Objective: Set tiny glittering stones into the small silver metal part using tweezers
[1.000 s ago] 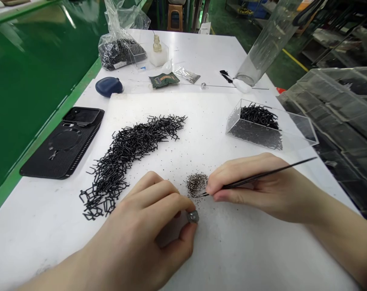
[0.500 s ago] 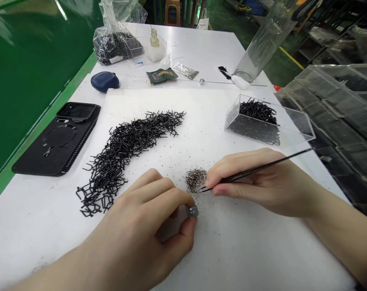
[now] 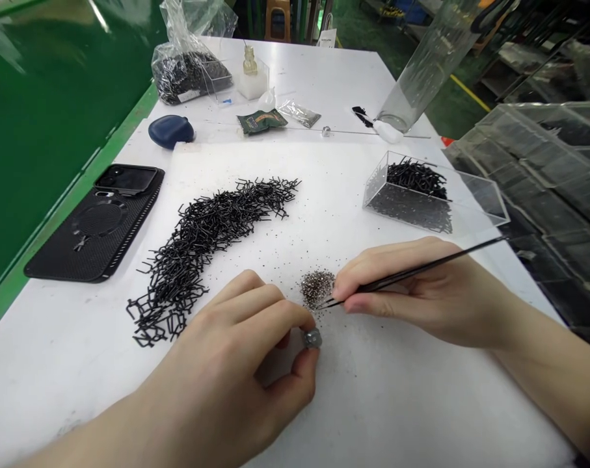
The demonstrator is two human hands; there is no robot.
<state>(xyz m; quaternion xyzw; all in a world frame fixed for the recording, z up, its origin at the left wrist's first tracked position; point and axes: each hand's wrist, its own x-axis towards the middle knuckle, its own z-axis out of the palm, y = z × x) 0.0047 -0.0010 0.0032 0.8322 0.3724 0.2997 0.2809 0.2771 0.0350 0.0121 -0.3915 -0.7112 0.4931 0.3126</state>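
Note:
Thumb and forefinger of my left hand (image 3: pixel 241 357) pinch a small grey metal block (image 3: pixel 313 338) just above the white table (image 3: pixel 397 403). My right hand (image 3: pixel 416 292) is closed on thin black tweezers (image 3: pixel 421 268), whose tips point left at the lower edge of a pile of tiny brown and silver grains (image 3: pixel 317 287). The tips are slightly apart; whether a grain is between them is too small to tell. Left of the pile lies a long curved heap of short bent black pieces (image 3: pixel 211 227). A clear box (image 3: pixel 484 198) with more black pieces stands behind my right hand.
A black phone (image 3: pixel 94 224) and a dark blue case (image 3: pixel 170 131) lie at the left. Farther back are a bag of black pieces (image 3: pixel 182 75), a small bottle (image 3: pixel 249 62), a green packet (image 3: pixel 260 121) and a tall clear cylinder (image 3: pixel 416 78). Stacked clear trays (image 3: pixel 533 169) stand at the right.
The whole view has shifted very slightly, so things appear a little farther right. Both hands keep nearly the same pose, still holding the block and the tweezers.

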